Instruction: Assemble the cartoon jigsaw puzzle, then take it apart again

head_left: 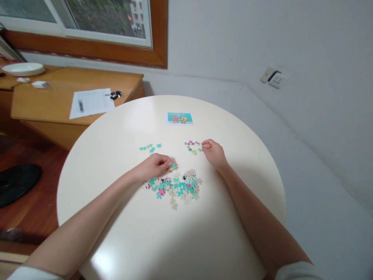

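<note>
My left hand [159, 165] is closed in a pinch on a teal and yellow puzzle piece [172, 167], just above the back of a loose heap. That heap of puzzle pieces [180, 190] mixes teal, pink and grey backs, some overlapping. To the right, my right hand [214, 153] has its fingertips pinched together beside a small cluster of pink, teal and yellow pieces [190, 144]. Whatever those fingertips hold is too small to make out. A few teal pieces [151, 149] lie apart, beyond my left hand.
A picture card [180, 118] with cartoon figures lies toward the back of the round white table [140, 241]. Behind it on the left, a wooden desk [58, 105] carries a paper sheet [91, 102], keys [115, 95] and a white dish [23, 69]. A wall stands to the right.
</note>
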A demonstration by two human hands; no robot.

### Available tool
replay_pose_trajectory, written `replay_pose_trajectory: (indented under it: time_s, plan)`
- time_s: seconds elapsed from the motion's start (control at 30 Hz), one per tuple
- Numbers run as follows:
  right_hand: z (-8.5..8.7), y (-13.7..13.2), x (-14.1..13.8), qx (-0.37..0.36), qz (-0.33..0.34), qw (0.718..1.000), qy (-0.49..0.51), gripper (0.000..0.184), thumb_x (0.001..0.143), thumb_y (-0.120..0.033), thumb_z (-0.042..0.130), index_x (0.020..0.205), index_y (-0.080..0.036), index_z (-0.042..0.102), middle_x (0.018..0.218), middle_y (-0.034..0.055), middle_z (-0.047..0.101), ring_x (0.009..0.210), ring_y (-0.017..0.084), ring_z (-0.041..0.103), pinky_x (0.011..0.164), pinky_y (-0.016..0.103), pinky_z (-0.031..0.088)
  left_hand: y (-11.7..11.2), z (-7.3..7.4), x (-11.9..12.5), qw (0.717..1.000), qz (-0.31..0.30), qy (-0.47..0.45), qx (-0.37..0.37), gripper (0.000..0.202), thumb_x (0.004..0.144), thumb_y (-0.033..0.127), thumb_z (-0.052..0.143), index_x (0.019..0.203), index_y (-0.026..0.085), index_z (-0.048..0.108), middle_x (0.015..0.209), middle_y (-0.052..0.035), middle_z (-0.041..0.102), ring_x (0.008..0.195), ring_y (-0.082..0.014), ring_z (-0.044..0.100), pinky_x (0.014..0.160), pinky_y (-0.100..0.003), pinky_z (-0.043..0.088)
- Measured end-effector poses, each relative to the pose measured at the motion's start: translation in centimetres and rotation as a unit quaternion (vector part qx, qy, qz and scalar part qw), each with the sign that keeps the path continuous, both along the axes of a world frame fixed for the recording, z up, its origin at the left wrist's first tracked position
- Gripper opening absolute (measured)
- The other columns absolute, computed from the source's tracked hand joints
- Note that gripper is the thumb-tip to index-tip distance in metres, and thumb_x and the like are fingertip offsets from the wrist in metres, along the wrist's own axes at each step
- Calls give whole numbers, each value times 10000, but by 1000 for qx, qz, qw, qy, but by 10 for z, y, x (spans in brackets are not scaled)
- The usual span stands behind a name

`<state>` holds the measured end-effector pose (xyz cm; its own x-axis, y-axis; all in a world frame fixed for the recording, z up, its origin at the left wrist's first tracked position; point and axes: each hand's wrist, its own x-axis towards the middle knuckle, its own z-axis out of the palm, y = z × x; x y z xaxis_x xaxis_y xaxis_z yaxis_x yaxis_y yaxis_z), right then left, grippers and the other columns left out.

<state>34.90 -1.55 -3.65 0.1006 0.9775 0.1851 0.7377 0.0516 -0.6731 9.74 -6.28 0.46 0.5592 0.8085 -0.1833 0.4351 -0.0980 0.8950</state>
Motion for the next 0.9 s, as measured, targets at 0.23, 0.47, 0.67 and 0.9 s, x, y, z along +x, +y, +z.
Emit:
replay_pose_trajectory:
  time_s: [0.23,0.47,0.67,0.9]
  plan:
    - [-1,0,1,14,4,1000,12,168,727,-222,464,811,-207,609,577,-23,584,566,147,521,581,251,375,3,-5,1,996,87,-10,23,216,776,230,490,582,142,527,476,49,431,447,-55,336,461,-190,289]
    - [11,-15,-23,100,75,992,23,198,795,-249,452,870,-186,625,530,-38,508,454,107,414,513,234,334,6,-8,2,994,100,-40,29,157,752,235,513,651,134,577,600,-8,594,554,-90,506,562,-219,389]
    - [19,-36,-54,77,279,957,23,179,835,-252,495,871,-173,651,696,18,618,584,110,493,622,241,398,7,-14,3,990,113,-74,30,150,725,268,556,670,134,594,651,-44,651,617,-122,572,620,-250,431]
    - [25,-46,-64,55,329,942,33,132,814,-208,547,709,-170,618,662,-2,576,604,98,471,600,218,367,5,-15,5,991,82,-91,49,202,729,321,581,692,125,615,647,-31,643,614,-111,550,601,-235,418]
